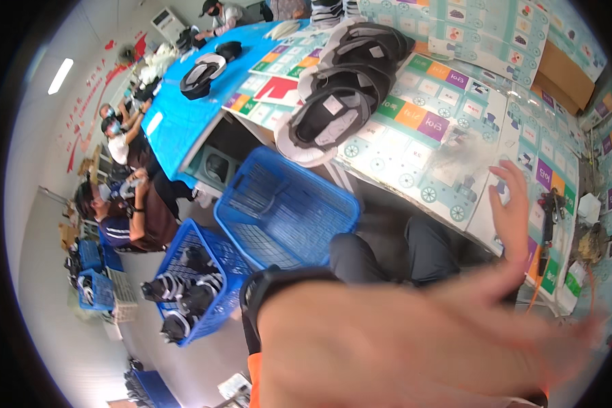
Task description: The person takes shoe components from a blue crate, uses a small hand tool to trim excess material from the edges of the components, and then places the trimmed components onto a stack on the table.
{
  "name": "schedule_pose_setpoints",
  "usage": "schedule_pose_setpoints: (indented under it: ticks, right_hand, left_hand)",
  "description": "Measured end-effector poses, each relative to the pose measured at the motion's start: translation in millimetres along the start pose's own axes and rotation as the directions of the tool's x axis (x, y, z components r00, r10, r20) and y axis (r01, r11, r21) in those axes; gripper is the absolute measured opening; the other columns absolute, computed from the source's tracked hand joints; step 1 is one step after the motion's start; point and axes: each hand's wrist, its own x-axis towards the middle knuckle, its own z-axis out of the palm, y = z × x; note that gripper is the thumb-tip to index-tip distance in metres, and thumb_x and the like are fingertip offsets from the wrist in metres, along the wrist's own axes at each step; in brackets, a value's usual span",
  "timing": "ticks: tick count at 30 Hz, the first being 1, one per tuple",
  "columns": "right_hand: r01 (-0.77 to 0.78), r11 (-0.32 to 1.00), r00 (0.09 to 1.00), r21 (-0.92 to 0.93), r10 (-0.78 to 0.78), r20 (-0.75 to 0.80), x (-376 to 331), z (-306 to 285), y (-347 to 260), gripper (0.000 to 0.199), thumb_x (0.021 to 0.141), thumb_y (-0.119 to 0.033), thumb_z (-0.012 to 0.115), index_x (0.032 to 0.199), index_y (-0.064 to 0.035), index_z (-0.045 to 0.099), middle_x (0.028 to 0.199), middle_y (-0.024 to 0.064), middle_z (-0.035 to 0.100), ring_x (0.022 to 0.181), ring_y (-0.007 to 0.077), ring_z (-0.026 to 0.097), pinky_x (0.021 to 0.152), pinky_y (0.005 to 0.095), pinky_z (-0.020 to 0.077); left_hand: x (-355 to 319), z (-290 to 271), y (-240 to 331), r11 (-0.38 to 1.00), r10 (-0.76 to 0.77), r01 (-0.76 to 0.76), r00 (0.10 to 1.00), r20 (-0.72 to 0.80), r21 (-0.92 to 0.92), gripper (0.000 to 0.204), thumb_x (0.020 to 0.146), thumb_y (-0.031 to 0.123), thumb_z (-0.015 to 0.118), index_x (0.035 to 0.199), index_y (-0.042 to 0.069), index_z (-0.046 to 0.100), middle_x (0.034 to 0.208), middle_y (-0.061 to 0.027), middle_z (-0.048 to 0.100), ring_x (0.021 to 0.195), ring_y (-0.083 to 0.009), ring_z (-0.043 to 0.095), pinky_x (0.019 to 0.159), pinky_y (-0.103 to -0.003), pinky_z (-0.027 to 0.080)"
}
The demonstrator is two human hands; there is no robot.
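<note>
The bench (420,162), covered with printed sheets, extends across the room in front of me. Just below its near edge sits a blue basket (285,221); a second blue basket (232,270), left of it, holds black-and-grey shoes (197,296). A row of overlapping black-and-grey shoe uppers (350,80) lies along the bench's near edge. The left hand (387,336) is blurred; its grip cannot be determined. The right hand (512,214), fingers loosely curled and empty, is near the bench's edge, right of the uppers.
</note>
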Motion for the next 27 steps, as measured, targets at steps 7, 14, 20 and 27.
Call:
schedule_pose_setpoints:
  ticks: [7, 14, 20, 27]
  right_hand:
    - [-0.012, 0.994, 0.996, 0.113, 0.002, 0.09, -5, -3, -21, 0.032, 0.093, 0.0, 0.068, 0.124, -0.0075, 0.071, 0.144, 0.013, 0.06, 0.139, 0.037, 0.054, 0.115, 0.0439, 0.0443]
    - [-0.016, 0.996, 0.998, 0.084, 0.011, 0.059, -8, -19, -10, 0.031, 0.092, -0.001, 0.07, 0.123, -0.0079, 0.072, 0.143, 0.0138, 0.059, 0.14, 0.0372, 0.052, 0.117, 0.0437, 0.042]
    - [-0.023, 0.985, 0.995, 0.173, 0.005, 0.102, -6, -7, -16, 0.031, 0.091, -0.001, 0.07, 0.122, -0.0074, 0.072, 0.142, 0.0145, 0.061, 0.139, 0.0379, 0.053, 0.116, 0.0431, 0.043]
    - [0.007, 0.994, 0.995, 0.111, -0.018, 0.099, -9, -1, -11, 0.031, 0.091, -0.001, 0.069, 0.122, -0.0077, 0.073, 0.143, 0.0127, 0.062, 0.14, 0.0362, 0.054, 0.117, 0.0429, 0.0421]
  left_hand:
    - [-9, 34, -36, 0.972, 0.125, -0.134, 0.991, -0.056, -0.194, 0.095, 0.101, 0.065, 0.024, 0.154, -0.01, 0.048, 0.153, -0.0243, 0.057, 0.146, -0.0305, 0.051, 0.125, -0.04, 0.031]
    - [-18, 27, -35, 0.966, 0.169, -0.191, 0.977, -0.132, -0.174, 0.082, 0.101, 0.051, 0.032, 0.153, -0.009, 0.049, 0.15, -0.023, 0.06, 0.142, -0.0289, 0.054, 0.123, -0.039, 0.034]
    - [-9, 49, -53, 0.962, 0.143, -0.168, 0.982, -0.127, -0.215, 0.072, 0.101, 0.04, 0.039, 0.153, -0.009, 0.049, 0.147, -0.0218, 0.063, 0.139, -0.0275, 0.057, 0.121, -0.037, 0.036]
    - [-13, 37, -44, 0.973, 0.152, -0.17, 0.981, -0.12, -0.154, 0.062, 0.102, 0.027, 0.047, 0.152, -0.008, 0.05, 0.144, -0.0205, 0.066, 0.136, -0.0258, 0.06, 0.118, -0.036, 0.039]
